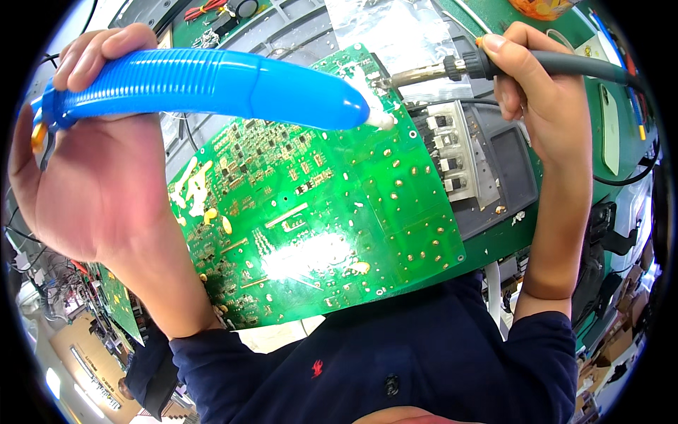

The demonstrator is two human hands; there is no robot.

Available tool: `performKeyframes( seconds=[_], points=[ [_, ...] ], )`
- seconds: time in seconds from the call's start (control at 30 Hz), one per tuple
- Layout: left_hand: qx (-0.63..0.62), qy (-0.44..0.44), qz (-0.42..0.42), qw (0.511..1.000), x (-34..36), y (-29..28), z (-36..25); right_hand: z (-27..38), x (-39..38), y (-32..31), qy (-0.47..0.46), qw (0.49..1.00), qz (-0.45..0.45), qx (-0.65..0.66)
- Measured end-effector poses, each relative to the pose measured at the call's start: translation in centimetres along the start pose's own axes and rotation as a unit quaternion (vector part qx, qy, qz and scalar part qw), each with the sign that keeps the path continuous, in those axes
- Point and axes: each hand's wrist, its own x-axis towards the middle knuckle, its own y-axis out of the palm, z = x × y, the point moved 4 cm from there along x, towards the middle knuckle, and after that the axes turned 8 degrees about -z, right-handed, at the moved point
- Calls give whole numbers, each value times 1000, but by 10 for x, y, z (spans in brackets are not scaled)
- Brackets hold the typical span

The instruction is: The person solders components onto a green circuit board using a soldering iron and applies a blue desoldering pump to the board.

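Observation:
A blue desoldering pump (212, 83) is gripped in my left hand (99, 169), its fingers wrapped over the rear end. The pump's whitish nozzle tip reaches the far right edge of a large green circuit board (395, 219). My right hand (540, 92) holds a soldering iron (424, 72) like a pen. The iron's tip is at the same far edge, close to the nozzle; whether it touches a joint I cannot tell. White residue lies around that edge, and cream-coloured glue (194, 187) sticks to the board's left side.
Right of the board, a metal heat sink (462, 162) with several black components rests on a grey tray (515, 159). A clear plastic bag (388, 28) lies behind. A pale green phone (609, 134) is at the right, an orange container (540, 7) farther back. Red wires (205, 8) lie far left.

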Motion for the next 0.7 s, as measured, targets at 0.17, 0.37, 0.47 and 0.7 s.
performKeyframes(
  seconds=[0.17,0.37,0.47,0.7],
  points=[
    [-23,-10,-10,1000,4,-6,4,1,0,2,-3,1000,2,15],
    [-40,-33,5,999,6,-11,4,0,0,1,-5,1000,9,17],
    [-47,-45,3,998,6,-12,6,1,-1,2,-6,1000,9,15],
    [-38,-13,12,999,6,-8,13,0,-2,-1,-10,1000,-8,19]
  ],
)
